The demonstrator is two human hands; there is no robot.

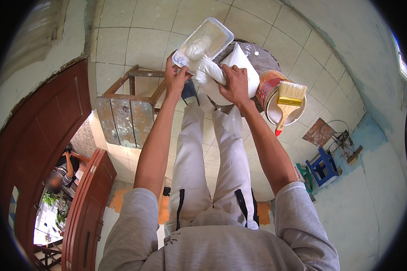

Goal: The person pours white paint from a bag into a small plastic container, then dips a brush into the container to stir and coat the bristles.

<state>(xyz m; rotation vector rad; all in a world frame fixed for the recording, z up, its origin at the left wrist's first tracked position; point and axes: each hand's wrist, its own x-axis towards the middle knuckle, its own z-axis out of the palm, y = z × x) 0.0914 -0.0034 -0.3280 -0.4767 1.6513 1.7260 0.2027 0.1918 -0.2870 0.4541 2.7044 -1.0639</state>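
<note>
A rectangular white plastic tray with a lump of white paste is tilted in my left hand, fingers closed on its near corner. My right hand grips the gathered, paste-smeared end of a white plastic bag, whose end lies over the tray's near edge. The bag is on a round, worn wooden top spotted with white. Just right of it is a paint bucket with a wide, pale-bristled brush laid across its opening.
A paint-stained wooden stool stands at left on the tiled floor. Open brown doors at lower left show another person outside. A blue plastic stool, wires and a board lie by the right wall.
</note>
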